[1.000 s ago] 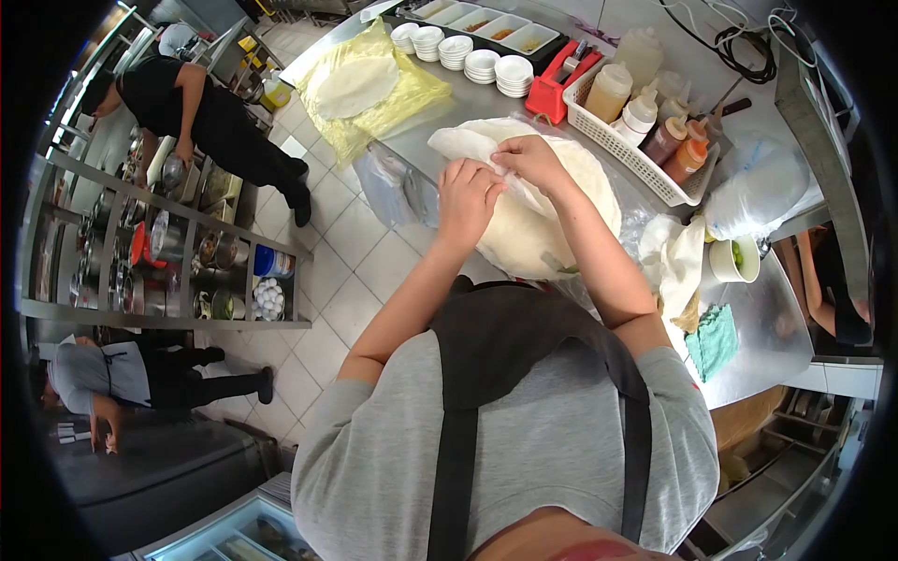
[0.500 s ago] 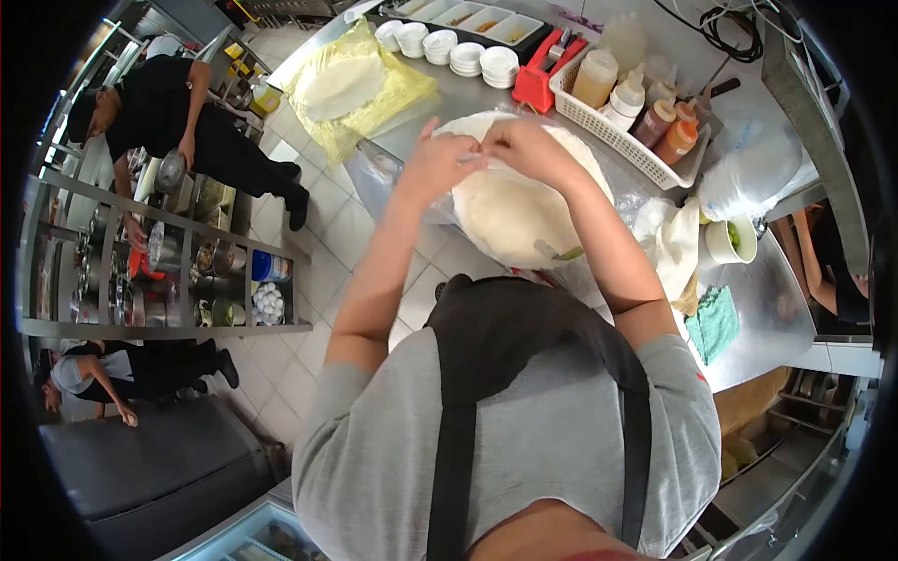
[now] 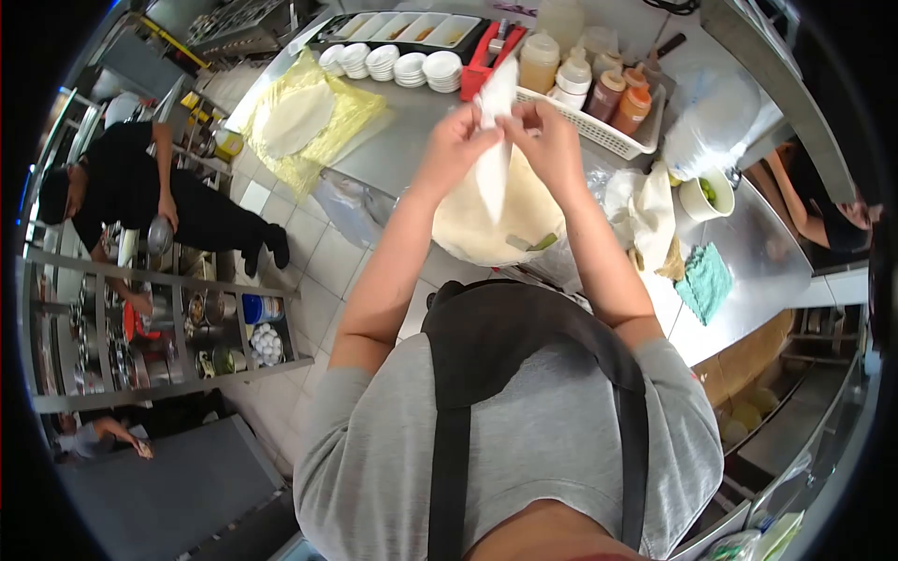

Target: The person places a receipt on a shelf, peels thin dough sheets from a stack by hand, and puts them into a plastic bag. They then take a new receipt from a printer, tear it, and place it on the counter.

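Observation:
A thin white flour tortilla (image 3: 492, 178) hangs nearly edge-on between my two hands. My left hand (image 3: 456, 145) pinches its left side with thumb and fingers, and my right hand (image 3: 545, 140) pinches it from the right. Below lies a stack of large pale flour tortillas (image 3: 458, 224) at the counter's near edge, with a small green piece (image 3: 531, 245) on its near rim. Off to the left, another pale round tortilla (image 3: 297, 120) rests on a yellow plastic bag (image 3: 351, 120).
Beyond my hands are stacked white dishes (image 3: 410, 70), a red tool (image 3: 486, 65) and a white basket (image 3: 617, 140) of sauce bottles. A cream cloth (image 3: 655, 215), a teal cloth (image 3: 704, 280) and a cup of limes (image 3: 703, 198) lie right. Co-workers stand left and far right.
Both hands have risen from the stack, lifting a tortilla that now stands nearly edge-on between them. The view has shifted, so the counter items appear farther left.

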A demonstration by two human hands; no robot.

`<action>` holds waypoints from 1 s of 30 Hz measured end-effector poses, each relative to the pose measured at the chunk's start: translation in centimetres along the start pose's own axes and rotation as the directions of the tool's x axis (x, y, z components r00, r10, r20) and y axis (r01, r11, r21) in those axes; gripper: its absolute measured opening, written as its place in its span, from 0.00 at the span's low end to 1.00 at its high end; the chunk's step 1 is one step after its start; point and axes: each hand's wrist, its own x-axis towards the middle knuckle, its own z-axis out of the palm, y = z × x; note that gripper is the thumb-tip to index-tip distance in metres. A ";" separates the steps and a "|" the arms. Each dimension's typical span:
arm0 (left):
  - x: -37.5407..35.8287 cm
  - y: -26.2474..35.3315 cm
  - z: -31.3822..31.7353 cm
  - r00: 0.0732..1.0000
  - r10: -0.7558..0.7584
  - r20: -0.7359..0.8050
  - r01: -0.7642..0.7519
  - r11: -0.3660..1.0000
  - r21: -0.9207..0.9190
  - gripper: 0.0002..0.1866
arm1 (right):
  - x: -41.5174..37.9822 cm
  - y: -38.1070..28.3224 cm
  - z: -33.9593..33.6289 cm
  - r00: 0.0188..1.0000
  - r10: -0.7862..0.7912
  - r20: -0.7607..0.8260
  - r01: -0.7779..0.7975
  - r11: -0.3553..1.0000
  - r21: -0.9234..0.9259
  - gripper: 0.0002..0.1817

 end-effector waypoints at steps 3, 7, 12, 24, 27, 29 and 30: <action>2.2 3.7 1.6 0.987 0.082 -0.136 -0.117 0.954 -0.275 0.07 | 3.5 -5.4 -1.7 0.950 -0.304 -0.071 0.291 0.945 -0.149 0.10; 0.1 5.8 1.9 0.921 -0.002 -0.390 -0.179 0.886 -0.428 0.17 | 4.3 -7.4 -1.1 0.855 -0.517 0.050 0.510 0.817 -0.270 0.07; -8.0 -3.2 -0.2 0.837 -0.225 -0.499 0.064 0.946 -0.319 0.24 | -1.7 0.4 3.7 0.738 -0.374 0.562 0.578 0.780 -0.239 0.07; -12.6 -8.1 -3.2 0.804 -0.283 -0.524 0.303 0.952 -0.049 0.21 | -7.7 4.2 8.9 0.650 -0.340 0.680 0.601 0.777 -0.186 0.07; -12.9 -7.4 -3.3 0.809 -0.311 -0.499 0.373 0.928 0.026 0.23 | -7.7 4.7 9.5 0.747 -0.376 0.548 0.531 0.834 -0.152 0.06; -13.1 -8.6 -3.8 0.826 -0.274 -0.492 0.394 0.906 0.156 0.25 | -8.3 5.5 10.0 0.831 -0.366 0.420 0.461 0.875 -0.150 0.06; -13.0 -9.5 -4.3 0.850 -0.222 -0.477 0.361 0.905 0.223 0.25 | -8.5 5.7 10.0 0.818 -0.398 0.415 0.490 0.860 -0.143 0.06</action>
